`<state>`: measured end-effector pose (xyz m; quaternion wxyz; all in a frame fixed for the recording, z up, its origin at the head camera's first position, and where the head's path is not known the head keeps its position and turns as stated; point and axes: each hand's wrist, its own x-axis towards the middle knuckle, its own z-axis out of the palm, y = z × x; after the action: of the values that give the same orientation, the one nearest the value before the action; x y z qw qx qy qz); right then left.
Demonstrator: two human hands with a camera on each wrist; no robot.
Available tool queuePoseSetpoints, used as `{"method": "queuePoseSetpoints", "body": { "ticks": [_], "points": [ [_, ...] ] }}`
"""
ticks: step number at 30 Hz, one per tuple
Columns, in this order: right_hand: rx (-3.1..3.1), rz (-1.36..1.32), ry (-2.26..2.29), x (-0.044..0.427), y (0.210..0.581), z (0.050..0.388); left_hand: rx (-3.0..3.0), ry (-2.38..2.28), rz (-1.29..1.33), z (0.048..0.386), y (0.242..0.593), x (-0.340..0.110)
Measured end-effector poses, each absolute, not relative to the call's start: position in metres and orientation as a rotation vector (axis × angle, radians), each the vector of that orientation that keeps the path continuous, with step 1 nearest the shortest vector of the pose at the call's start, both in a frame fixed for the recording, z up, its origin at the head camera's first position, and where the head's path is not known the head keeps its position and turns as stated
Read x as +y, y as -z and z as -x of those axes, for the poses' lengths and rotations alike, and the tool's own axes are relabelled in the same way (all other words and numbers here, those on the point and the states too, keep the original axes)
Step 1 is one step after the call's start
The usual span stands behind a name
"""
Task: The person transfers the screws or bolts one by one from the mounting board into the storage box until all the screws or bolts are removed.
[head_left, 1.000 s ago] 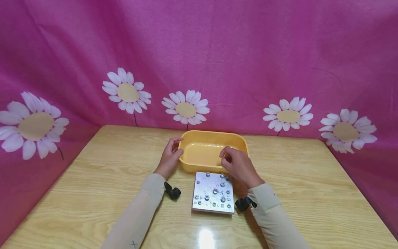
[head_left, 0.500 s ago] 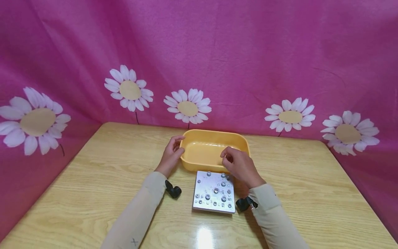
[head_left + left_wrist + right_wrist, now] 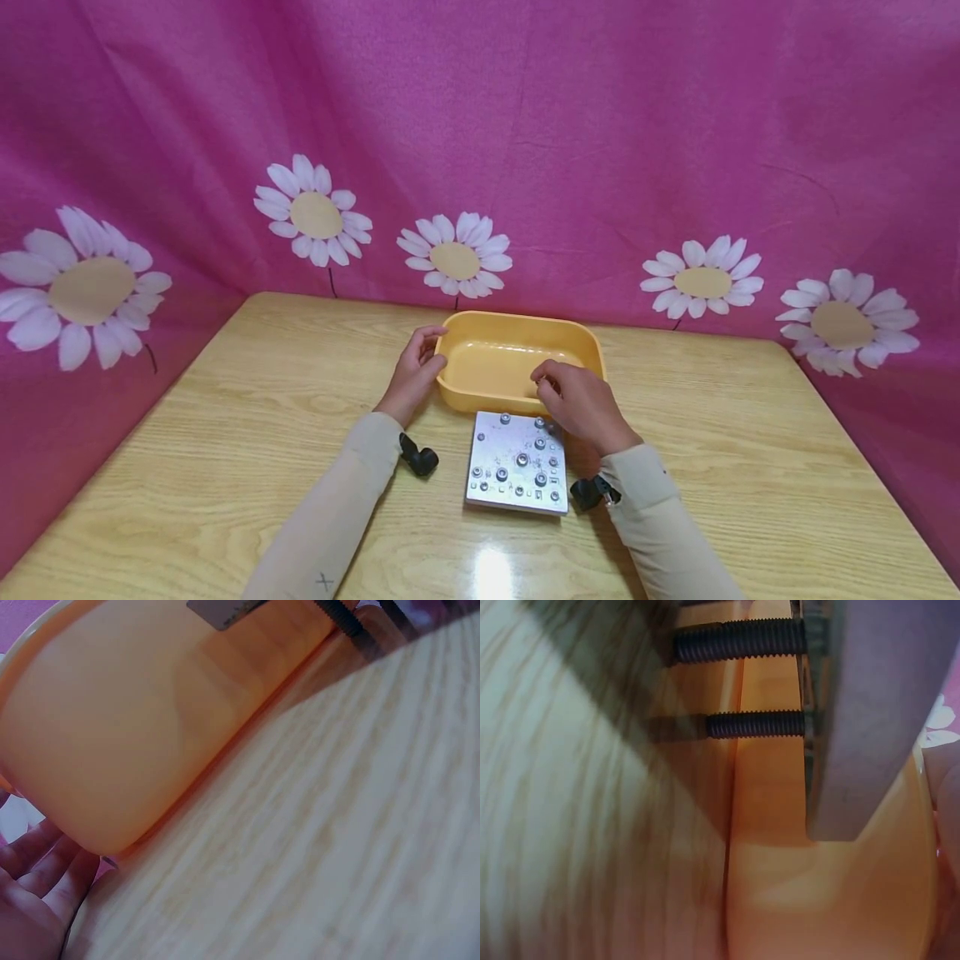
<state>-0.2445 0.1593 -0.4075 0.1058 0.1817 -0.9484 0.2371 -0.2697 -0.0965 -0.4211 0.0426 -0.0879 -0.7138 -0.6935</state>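
Note:
A yellow plastic tub (image 3: pixel 487 404) stands near the back of the table. My left hand (image 3: pixel 411 373) holds its left end, with the thumb at the rim and the fingers farther back; in the left wrist view those fingers (image 3: pixel 54 866) lie against the tub's end. My right hand (image 3: pixel 581 402) reaches over the tub's front right rim, its fingers curled and thumb near the index finger. Whether something small sits between those fingertips is too small to tell. In front of the tub is a square metal plate (image 3: pixel 495 450) with several socket-head screws on top.
Beneath the plate, threaded bolts (image 3: pixel 757 724) point down in the right wrist view, and the plate's edge (image 3: pixel 847 802) stands above the wooden table (image 3: pixel 300 367). A pink curtain (image 3: pixel 570 167) with white daisies hangs behind. Black wrist cameras (image 3: pixel 418 457) sit close to the plate.
The right fingers have shifted slightly inside the tub. The left hand keeps its place at the tub's end. The whole view has tilted a little; the plate and tub have stayed put.

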Motion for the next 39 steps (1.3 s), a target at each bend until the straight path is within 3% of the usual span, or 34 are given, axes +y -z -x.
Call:
{"method": "queuePoseSetpoints", "body": {
  "ticks": [26, 32, 39],
  "points": [
    [-2.790, -0.573, -0.853, 0.166, 0.404, 0.244, -2.194, 2.132, 0.260, 0.272, 0.420, -0.094],
    [-2.706, -0.615, -1.119, 0.174, 0.394, 0.243, -2.196, 2.119, 0.257, 0.272, 0.422, -0.094],
    [-2.735, -0.638, -1.098, 0.184, 0.371, 0.237, -2.222, 2.098, 0.219, 0.271, 0.421, -0.096]
  ]
}}
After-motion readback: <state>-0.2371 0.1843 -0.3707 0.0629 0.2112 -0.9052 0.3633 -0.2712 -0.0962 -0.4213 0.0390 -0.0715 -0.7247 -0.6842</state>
